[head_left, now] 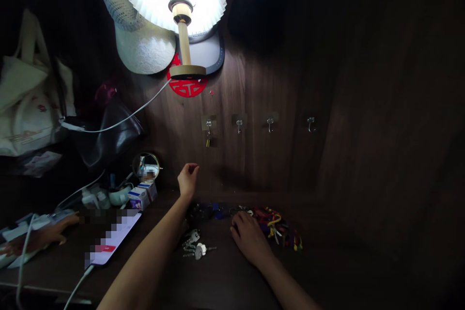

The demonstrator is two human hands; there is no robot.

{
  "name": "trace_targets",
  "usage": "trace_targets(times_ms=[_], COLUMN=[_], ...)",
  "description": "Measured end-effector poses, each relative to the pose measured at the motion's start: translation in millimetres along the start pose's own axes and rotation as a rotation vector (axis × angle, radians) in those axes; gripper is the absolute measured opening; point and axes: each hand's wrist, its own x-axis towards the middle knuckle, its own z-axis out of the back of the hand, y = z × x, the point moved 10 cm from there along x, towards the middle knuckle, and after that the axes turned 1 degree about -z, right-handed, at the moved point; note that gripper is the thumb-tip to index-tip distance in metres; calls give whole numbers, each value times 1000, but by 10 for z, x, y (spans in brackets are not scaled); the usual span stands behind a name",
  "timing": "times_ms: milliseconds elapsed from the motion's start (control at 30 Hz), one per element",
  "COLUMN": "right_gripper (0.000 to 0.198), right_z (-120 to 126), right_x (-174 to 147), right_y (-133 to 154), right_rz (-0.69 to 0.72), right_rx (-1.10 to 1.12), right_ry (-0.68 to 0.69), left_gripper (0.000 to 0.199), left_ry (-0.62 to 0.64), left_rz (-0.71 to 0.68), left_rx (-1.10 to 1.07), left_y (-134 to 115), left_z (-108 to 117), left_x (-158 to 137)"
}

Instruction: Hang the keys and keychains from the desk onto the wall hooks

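Note:
My left hand (188, 180) is raised below the wall hooks with its fingers closed in a pinch. Whatever it may hold is too small or hidden to make out. My right hand (250, 238) lies low on the dark desk, palm down, fingers slightly bent and apart. Its fingertips touch the edge of a pile of keys with red and yellow cords (278, 226). A bunch of silver keys (196, 247) lies between my arms. Dark and blue key items (216, 211) lie against the wall. From the leftmost hook (208, 123) hangs a small brass-coloured key or lock (208, 142).
Several metal hooks (270, 123) line the wood wall. A lit lamp (185, 43) hangs above, near hats (145, 48) and a red ornament (187, 88). A phone (118, 240), small boxes (140, 197), a round mirror (147, 167) and another hand (54, 232) are at left.

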Motion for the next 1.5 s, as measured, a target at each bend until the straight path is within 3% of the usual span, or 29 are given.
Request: trace_targets(times_ms=[300, 500, 600, 767, 900, 1033, 1200, 1333, 1500], right_gripper=[5, 6, 6, 6, 7, 6, 6, 6, 6], right_z=[-79, -80, -89, -99, -70, -71, -86, -77, -74], right_x=[5, 15, 17, 15, 12, 15, 17, 19, 16], right_y=[-2, 21, 24, 16, 35, 36, 26, 22, 15], right_rz=[40, 51, 60, 56, 53, 39, 34, 40, 41], right_rx=[-5, 7, -4, -12, -8, -21, -26, -23, -22], right_ry=[36, 33, 29, 36, 42, 61, 66, 47, 31], left_gripper=[21, 20, 21, 22, 24, 34, 42, 29, 16], left_ry=[64, 148, 253, 426, 525, 545, 586, 620, 565], left_rz=[120, 149, 105, -122, -138, -171, -236, -219, -136], left_rx=[65, 105, 131, 317, 461, 570, 655, 649, 531], left_y=[723, 971, 961, 802, 812, 702, 521, 520, 517], left_z=[416, 545, 451, 296, 293, 226, -131, -346, -292], left_x=[-376, -608, -795, -1038, -1063, -976, -875, -805, -745])
